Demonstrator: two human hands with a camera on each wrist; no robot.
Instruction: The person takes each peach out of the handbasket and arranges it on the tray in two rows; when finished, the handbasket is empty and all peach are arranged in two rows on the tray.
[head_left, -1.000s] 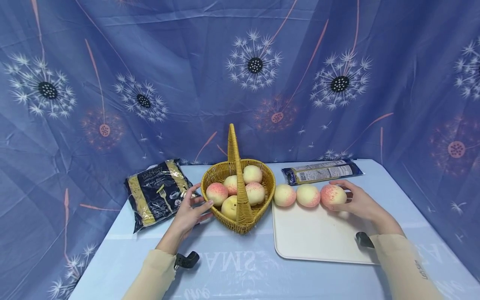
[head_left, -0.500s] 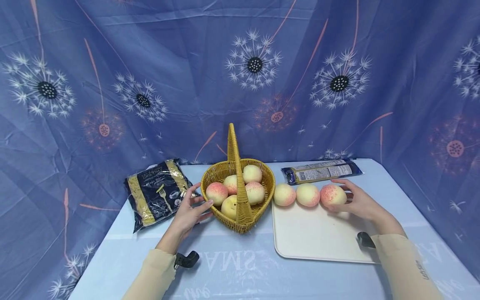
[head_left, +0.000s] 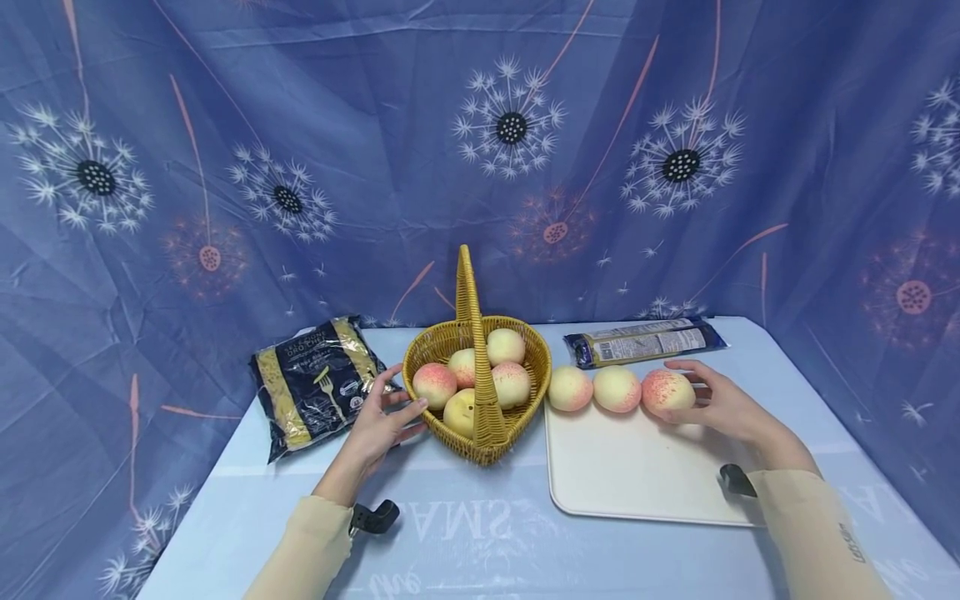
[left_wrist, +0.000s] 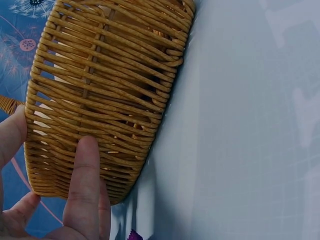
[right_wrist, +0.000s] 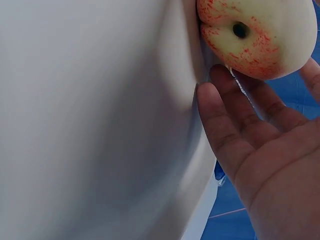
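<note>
My left hand (head_left: 382,425) is at the left side of a heart-shaped wicker basket (head_left: 427,350). In the left wrist view its fingers (left_wrist: 86,175) lie almost straight along the woven wall, with the thumb at the rim. Several peaches, among them a red-tinged peach (head_left: 435,386), lie in the basket. On the right, my right hand (head_left: 723,406) is spread loosely around the rightmost peach (head_left: 663,392) of a row of three. The right wrist view shows a gap between palm and that peach, the fingers extended beneath and behind it.
The row, with a middle peach (head_left: 617,389) and a left peach (head_left: 570,389), sits along the back of a white tray (head_left: 637,483). A dark pasta bag (head_left: 318,387) lies left of the basket. Behind the tray is a long blue packet (head_left: 645,343). A patterned cloth (head_left: 375,167) hangs behind.
My right hand has shifted very slightly right, away from the rightmost peach, which stays in place. My left hand and the basket have not visibly moved.
</note>
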